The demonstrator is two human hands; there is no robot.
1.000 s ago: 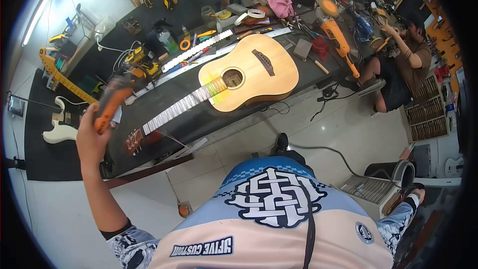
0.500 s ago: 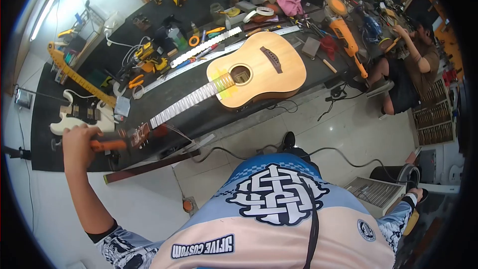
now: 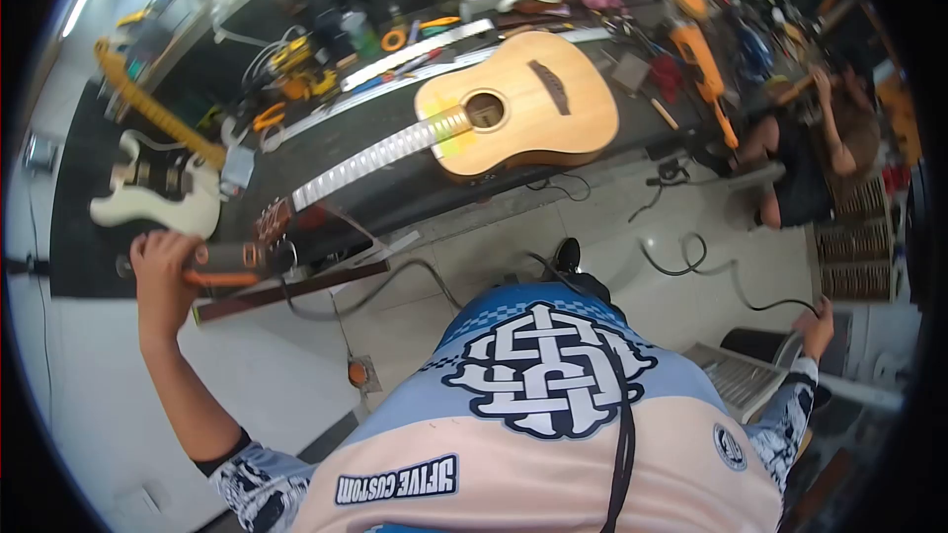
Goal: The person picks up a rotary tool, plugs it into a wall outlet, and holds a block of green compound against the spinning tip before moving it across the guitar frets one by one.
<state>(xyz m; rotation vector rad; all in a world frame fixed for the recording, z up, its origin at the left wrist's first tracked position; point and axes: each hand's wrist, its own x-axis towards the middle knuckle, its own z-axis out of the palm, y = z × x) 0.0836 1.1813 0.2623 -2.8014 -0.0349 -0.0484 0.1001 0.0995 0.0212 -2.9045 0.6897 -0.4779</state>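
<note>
The left hand (image 3: 163, 271) is clenched around an orange-and-black power tool (image 3: 232, 262), held level at the near edge of the worktop (image 3: 395, 192), just beside the headstock of the acoustic guitar (image 3: 513, 118) that lies flat across it. The tool's black cord (image 3: 395, 281) trails over the floor toward the right hand (image 3: 816, 328), which is out low by a dark bin; whether it grips the cord I cannot tell. A cream electric guitar (image 3: 148, 192) lies left of the tool.
</note>
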